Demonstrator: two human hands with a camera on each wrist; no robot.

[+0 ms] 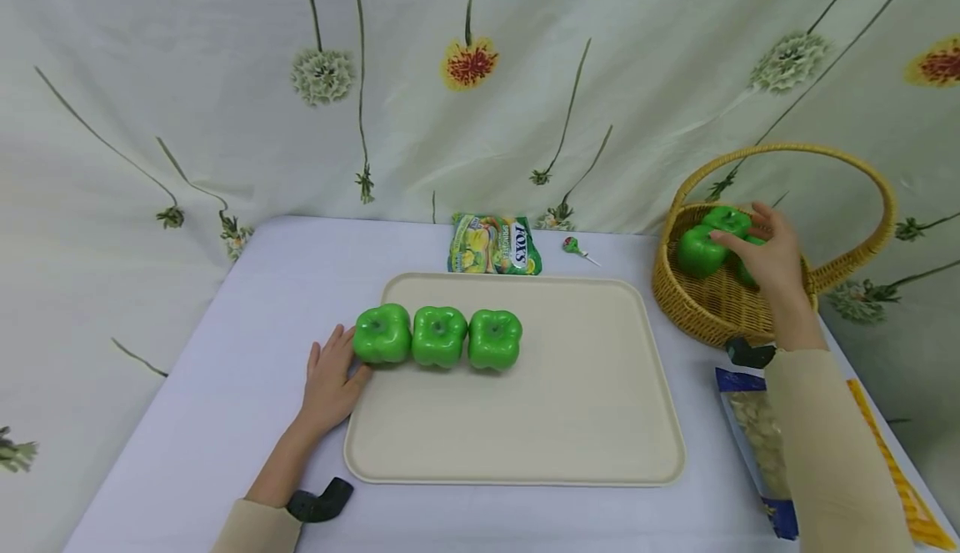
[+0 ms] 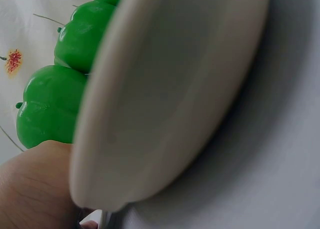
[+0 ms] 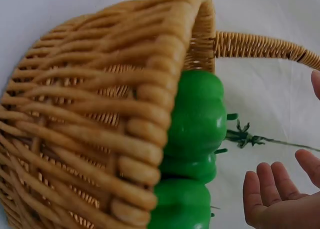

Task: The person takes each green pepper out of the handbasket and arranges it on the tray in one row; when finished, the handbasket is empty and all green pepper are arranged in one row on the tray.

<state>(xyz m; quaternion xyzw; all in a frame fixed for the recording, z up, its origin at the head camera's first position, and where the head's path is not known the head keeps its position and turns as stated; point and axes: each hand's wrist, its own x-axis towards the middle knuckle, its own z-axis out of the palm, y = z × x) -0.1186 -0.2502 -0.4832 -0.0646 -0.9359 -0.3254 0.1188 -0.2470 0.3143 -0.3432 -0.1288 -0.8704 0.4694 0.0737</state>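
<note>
Three green bell peppers, the leftmost pepper (image 1: pixel 382 334), the middle pepper (image 1: pixel 439 335) and the right pepper (image 1: pixel 494 339), stand in a row on a beige tray (image 1: pixel 517 428). My left hand (image 1: pixel 328 384) lies at the tray's left edge, its fingers extended beside the leftmost pepper. Over a wicker basket (image 1: pixel 678 315) on the right reaches my right hand (image 1: pixel 774 257). More green peppers (image 1: pixel 701 251) sit inside that basket. In the right wrist view the fingers (image 3: pixel 285 181) are spread and apart from the basket's peppers (image 3: pixel 197 114), with nothing between them.
Behind the tray lie a green candy bag (image 1: pixel 495 244) and a lollipop (image 1: pixel 573 245). A blue-ended clear packet (image 1: pixel 756 436) rests right of the tray, partly under the right sleeve, with an orange packet (image 1: pixel 903 486) beyond. The basket's tall handle (image 1: pixel 795 148) arches over its opening.
</note>
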